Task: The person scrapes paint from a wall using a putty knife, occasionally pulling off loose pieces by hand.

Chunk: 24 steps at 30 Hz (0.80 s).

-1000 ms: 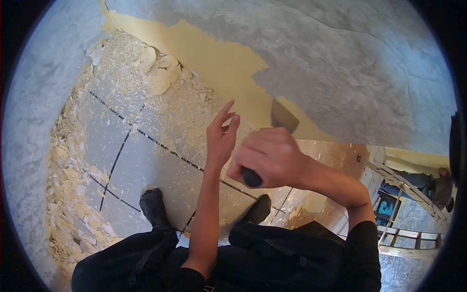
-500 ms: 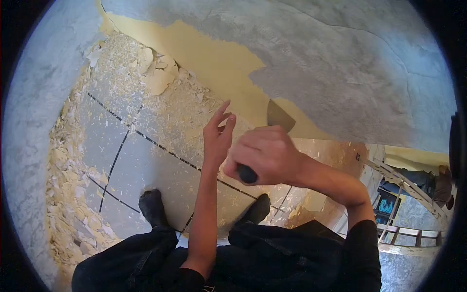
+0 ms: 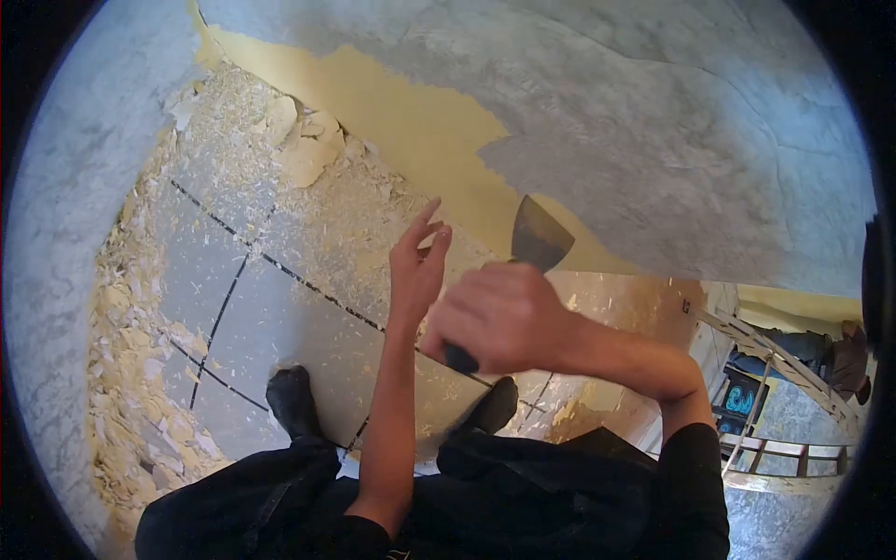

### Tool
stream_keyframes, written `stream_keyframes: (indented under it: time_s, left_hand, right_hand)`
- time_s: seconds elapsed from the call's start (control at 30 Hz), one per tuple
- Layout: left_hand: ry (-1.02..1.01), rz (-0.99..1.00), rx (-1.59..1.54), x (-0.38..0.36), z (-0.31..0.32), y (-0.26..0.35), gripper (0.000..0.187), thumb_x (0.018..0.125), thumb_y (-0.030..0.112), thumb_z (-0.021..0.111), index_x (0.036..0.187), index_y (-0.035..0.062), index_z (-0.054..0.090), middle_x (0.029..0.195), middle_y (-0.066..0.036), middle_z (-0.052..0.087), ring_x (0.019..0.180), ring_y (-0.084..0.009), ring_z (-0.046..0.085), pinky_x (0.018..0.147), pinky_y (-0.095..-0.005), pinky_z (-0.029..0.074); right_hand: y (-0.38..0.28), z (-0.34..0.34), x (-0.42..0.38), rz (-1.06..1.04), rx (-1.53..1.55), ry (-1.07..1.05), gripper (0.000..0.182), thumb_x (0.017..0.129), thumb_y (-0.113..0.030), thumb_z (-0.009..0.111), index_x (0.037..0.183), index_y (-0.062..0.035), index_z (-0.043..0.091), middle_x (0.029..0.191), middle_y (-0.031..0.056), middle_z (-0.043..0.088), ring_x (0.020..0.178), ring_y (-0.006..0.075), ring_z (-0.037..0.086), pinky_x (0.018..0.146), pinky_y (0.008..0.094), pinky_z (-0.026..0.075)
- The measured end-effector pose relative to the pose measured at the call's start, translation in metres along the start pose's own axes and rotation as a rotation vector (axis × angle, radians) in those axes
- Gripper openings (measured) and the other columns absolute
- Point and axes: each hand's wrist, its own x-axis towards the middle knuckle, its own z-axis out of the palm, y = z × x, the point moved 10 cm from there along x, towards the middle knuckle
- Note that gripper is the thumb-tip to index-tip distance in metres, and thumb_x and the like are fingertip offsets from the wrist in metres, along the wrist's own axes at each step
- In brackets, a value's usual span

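My right hand (image 3: 504, 317) is wrapped round the black handle of a scraper (image 3: 541, 233), whose wide metal blade points up toward the wall. Behind the blade, the wall (image 3: 653, 187) is bare grey over most of its face. A ragged band of yellow paint (image 3: 401, 112) runs along the wall's lower part, and the blade overlaps its edge in this view. My left hand (image 3: 417, 271) is held up to the left of the scraper, fingers apart and holding nothing.
Paint flakes (image 3: 140, 392) lie heaped along the left wall, with larger chips (image 3: 308, 154) in the corner. Tiled floor (image 3: 308, 327) carries scattered shavings around my feet. At the right stand a wooden ladder (image 3: 793, 364) and another person (image 3: 849, 364).
My right hand has shifted slightly left and down, and more of the scraper blade shows at a changed angle. My left hand has hardly moved.
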Motion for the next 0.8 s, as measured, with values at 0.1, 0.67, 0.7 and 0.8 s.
stream_keyframes:
  time_s: [0.1,0.67,0.7,0.8]
  left_hand:
    - [0.044,0.065,-0.04,0.0,-0.002,0.002,0.044,0.094,0.019,0.059,0.137,0.0115,0.053,0.113,-0.02,0.065,0.083,-0.0121,0.06,0.069,-0.0268,0.051]
    - [0.034,0.059,-0.052,-0.002,-0.002,-0.005,0.044,0.094,0.019,0.061,0.137,0.0127,0.053,0.11,-0.015,0.066,0.07,-0.0077,0.054,0.062,-0.0243,0.047]
    - [0.031,0.071,-0.058,0.0,-0.001,-0.002,0.045,0.094,0.019,0.061,0.137,0.0126,0.053,0.11,-0.015,0.067,0.07,-0.0072,0.054,0.061,-0.0239,0.047]
    - [0.031,0.014,-0.024,0.0,-0.001,-0.003,0.045,0.094,0.019,0.061,0.137,0.0129,0.053,0.109,-0.016,0.067,0.072,-0.0069,0.055,0.061,-0.0229,0.047]
  right_hand:
    - [-0.032,-0.007,0.01,-0.04,-0.08,-0.096,0.016,0.058,-0.013,0.069,0.065,-0.0137,0.055,0.06,0.0014,0.05,0.051,0.0178,0.054,0.045,0.0314,0.04]
    - [-0.016,0.005,-0.002,-0.024,-0.09,-0.113,0.017,0.06,-0.015,0.071,0.067,-0.0131,0.056,0.058,0.0019,0.049,0.051,0.0184,0.055,0.045,0.033,0.041]
    - [-0.007,0.011,-0.001,0.012,-0.07,-0.093,0.017,0.06,-0.015,0.071,0.067,-0.0134,0.056,0.058,0.0017,0.049,0.051,0.0178,0.054,0.044,0.0326,0.04]
    - [-0.012,0.001,0.004,0.027,-0.024,-0.078,0.016,0.06,-0.015,0.071,0.067,-0.0143,0.057,0.059,0.0015,0.05,0.051,0.0176,0.054,0.044,0.0323,0.041]
